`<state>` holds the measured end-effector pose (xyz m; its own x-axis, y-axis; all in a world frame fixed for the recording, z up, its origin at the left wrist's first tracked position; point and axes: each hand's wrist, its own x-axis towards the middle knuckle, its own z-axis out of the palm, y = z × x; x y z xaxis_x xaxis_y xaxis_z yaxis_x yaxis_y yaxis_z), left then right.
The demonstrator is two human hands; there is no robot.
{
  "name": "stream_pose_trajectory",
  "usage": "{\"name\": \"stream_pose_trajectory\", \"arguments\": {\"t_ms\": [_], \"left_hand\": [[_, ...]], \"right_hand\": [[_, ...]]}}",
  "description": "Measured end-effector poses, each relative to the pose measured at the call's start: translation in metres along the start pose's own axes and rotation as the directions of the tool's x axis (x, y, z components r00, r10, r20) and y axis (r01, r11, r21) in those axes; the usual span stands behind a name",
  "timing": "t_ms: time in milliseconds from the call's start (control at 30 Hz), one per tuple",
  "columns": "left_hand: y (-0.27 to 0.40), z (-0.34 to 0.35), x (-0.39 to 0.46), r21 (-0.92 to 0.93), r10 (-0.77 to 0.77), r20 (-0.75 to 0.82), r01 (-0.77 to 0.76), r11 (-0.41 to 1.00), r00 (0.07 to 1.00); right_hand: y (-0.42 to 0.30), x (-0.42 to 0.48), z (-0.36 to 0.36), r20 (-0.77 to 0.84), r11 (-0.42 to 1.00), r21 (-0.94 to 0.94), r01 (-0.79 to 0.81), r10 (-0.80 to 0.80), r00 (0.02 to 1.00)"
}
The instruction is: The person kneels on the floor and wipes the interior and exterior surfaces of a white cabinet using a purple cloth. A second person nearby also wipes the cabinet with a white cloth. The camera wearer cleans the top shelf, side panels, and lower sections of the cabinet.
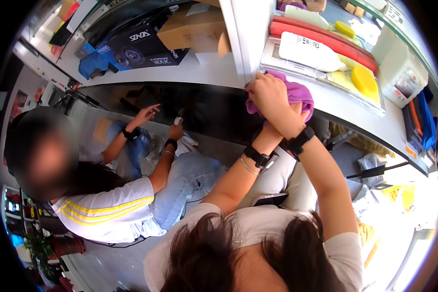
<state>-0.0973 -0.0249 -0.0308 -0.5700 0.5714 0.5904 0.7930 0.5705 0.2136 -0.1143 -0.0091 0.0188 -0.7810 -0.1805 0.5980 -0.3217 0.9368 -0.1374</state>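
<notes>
My forearms cross at the wrists, each with a black wrist strap. My right hand [271,89] lies on top, its curled fingers gripping a purple cloth [300,93] at the front edge of the white shelf [328,98], beside a white upright panel. Below and behind the right wrist is my left hand [296,109], in the folds of the same cloth; its fingers are mostly hidden. Just behind the cloth, a clear tray [299,71] holds a white bottle [306,53], a yellow oval sponge [365,81] and a yellow cloth.
A red bar [325,45] lies behind the bottle, near a white jug [405,73] and folded cloths. Left of the panel are a dark speaker box [138,43] and a cardboard box [193,27]. A co-worker [109,204] sits close at left, holding a white cloth. A phone [270,199] rests on my lap.
</notes>
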Motion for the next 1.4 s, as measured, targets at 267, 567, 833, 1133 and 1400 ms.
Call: {"name": "stream_pose_trajectory", "arguments": {"t_ms": [267,567,833,1133,1400], "left_hand": [[-0.002,0.021,-0.004,-0.146,0.164,-0.161,-0.188,0.971,0.973],[-0.007,0.013,-0.008,-0.161,0.125,-0.206,-0.16,0.974,0.97],[-0.009,0.018,-0.012,-0.156,0.154,-0.222,-0.191,0.969,0.963],[-0.008,0.026,-0.01,-0.173,0.156,-0.231,-0.198,0.965,0.96],[-0.005,0.029,-0.005,-0.154,0.163,-0.246,-0.204,0.967,0.956]], "right_hand": [[0.014,-0.003,0.003,-0.022,0.996,-0.023,0.084,-0.084,0.996],[0.005,-0.001,0.009,-0.075,0.997,-0.011,0.072,-0.073,0.995],[-0.002,0.005,-0.001,-0.193,0.999,-0.02,0.025,-0.028,0.981],[0.0,0.006,-0.011,-0.155,1.0,-0.02,-0.021,0.018,0.988],[0.008,0.004,0.0,0.047,0.99,-0.107,0.09,-0.085,0.995]]}}
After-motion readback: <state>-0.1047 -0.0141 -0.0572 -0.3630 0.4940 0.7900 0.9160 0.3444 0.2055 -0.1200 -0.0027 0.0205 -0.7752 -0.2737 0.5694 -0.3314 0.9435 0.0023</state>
